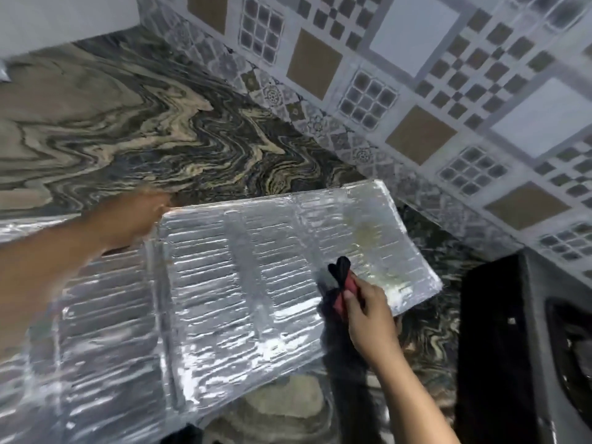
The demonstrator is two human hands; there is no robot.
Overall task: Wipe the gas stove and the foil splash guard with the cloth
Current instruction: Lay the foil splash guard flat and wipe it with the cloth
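On the counter: the foil splash guard (224, 283) is lying pretty much flat across the swirly marble countertop (128, 123), so I'll use it as the landmark for everything else.
Foil guard looks: silver, shiny, ribbed with lots of little horizontal ridges, folded into panels with creases between them. One far corner sticks out toward the tiled wall (416, 75), and there's a yellowish greasy-looking patch near that end.
Left hand (141, 216): at the guard's far edge, left of the middle panel. It's blurry, so honestly can't tell if the fingers are gripping the edge or just resting there.
Right hand (365, 315): at the guard's right end, fingers curled tight around the cloth (341, 277).
Cloth: bunched up, black with a red bit showing by the thumb, its tip sitting on the foil surface, just below the yellowish patch.
Gas stove (528, 331): off to the right of the guard, dark, only part of it showing, with a strip of countertop between the two.
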